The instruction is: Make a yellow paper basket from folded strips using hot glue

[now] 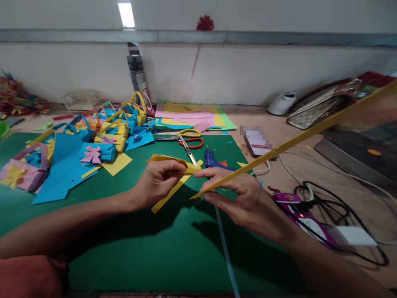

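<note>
My left hand (156, 180) is closed round a folded yellow paper piece (173, 160) above the green cutting mat (130, 248). Between the thumb and fingers of my right hand (238, 186) is a long yellow paper strip (263, 157), slanting up to the right. My right fingertip reaches the right end of the folded piece. Another yellow strip (167, 198) lies on the mat below my hands. Beyond them are scissors (192, 144) with red and yellow handles, a box cutter (187, 148) and a blue glue gun (211, 159), partly hidden by my right hand.
Small paper baskets (102, 145) with bows crowd the left, beside blue paper (62, 165). Stacked coloured sheets (189, 116) lie at the back. On the right are a phone (257, 140), a purple power strip (304, 219) with black cables and a bag (319, 107). A glue stick (226, 252) points toward me.
</note>
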Demonstrator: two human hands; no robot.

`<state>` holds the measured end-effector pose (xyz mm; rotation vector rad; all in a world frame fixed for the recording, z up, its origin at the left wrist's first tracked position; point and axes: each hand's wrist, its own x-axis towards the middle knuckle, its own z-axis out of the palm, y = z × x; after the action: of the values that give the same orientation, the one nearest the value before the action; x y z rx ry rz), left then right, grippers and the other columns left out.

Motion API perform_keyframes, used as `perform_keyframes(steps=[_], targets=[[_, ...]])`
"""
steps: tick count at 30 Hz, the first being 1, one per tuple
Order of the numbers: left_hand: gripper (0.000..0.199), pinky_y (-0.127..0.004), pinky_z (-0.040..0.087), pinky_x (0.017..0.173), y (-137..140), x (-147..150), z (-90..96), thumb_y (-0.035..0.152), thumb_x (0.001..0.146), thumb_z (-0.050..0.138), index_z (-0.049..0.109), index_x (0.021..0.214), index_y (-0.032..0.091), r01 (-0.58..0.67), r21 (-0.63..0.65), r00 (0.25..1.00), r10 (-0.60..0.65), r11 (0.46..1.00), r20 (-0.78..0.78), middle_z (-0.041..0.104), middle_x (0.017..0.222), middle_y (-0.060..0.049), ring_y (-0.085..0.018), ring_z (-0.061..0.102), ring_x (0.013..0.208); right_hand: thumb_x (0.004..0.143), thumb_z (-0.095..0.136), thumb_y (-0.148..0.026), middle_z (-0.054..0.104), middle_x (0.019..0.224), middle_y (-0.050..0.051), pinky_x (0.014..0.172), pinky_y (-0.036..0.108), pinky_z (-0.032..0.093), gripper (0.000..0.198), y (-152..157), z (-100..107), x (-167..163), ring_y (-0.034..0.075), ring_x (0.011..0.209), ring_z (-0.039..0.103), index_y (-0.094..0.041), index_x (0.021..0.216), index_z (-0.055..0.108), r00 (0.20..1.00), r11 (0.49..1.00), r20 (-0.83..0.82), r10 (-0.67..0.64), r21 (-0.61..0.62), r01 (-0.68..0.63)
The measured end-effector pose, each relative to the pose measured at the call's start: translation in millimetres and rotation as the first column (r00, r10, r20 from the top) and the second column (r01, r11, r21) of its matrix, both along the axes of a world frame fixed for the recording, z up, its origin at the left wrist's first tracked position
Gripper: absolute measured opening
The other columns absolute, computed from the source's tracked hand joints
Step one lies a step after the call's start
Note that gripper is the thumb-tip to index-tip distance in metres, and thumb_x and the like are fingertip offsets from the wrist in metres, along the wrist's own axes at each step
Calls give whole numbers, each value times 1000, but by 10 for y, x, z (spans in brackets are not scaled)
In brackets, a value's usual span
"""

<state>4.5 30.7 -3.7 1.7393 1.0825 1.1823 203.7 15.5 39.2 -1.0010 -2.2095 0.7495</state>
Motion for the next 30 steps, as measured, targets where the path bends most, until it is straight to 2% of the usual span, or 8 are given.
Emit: perform_keyframes(steps=[7,11,19,25,28,30], targets=[[14,-20,51,64,7,-11,-33,11,71,54,65,79,15,11,36,997,-8,999,-75,70,84,-5,-12,63,73,78,58,-21,68,104,3,86,33,48,10,6,-8,-9,18,95,62,-24,78,67,1000,1000,4,-3,-3,3],[17,-21,51,64,15,-12,-52,11,75,52,66,83,15,20,143,986,4,990,-164,71,83,-4,-12,64,72,78,58,-20,68,103,4,85,33,48,9,23,-44,-19,18,94,62,-22,79,68,1000,1000,3,3,-18,-3],[21,-23,55,67,66,-7,-196,11,79,50,68,89,14,75,277,976,-14,958,-217,73,89,-6,-15,68,78,76,58,-19,69,94,2,76,29,50,10,125,-154,-65,17,86,63,-22,77,68,1000,993,-6,12,-117,-13],[24,-24,55,67,87,-10,-182,9,80,47,67,93,12,47,312,963,40,949,-265,72,90,-6,-15,67,78,74,59,-23,68,99,4,69,28,52,9,146,-236,-91,18,87,63,-21,76,67,995,964,-63,-77,-258,58],[20,-22,52,61,97,-40,-149,13,83,49,68,88,14,139,294,926,-20,946,-376,72,84,-5,-13,66,71,75,58,-25,68,98,4,68,28,52,10,157,-256,-105,18,86,63,-21,76,68,995,959,-70,-71,-279,49],[20,-24,50,60,94,-67,-121,16,83,51,70,89,18,160,300,863,14,941,-505,72,81,-4,-15,65,72,74,58,-25,68,98,4,70,28,52,11,169,-273,-111,18,88,63,-21,76,69,995,959,-78,-59,-283,35]])
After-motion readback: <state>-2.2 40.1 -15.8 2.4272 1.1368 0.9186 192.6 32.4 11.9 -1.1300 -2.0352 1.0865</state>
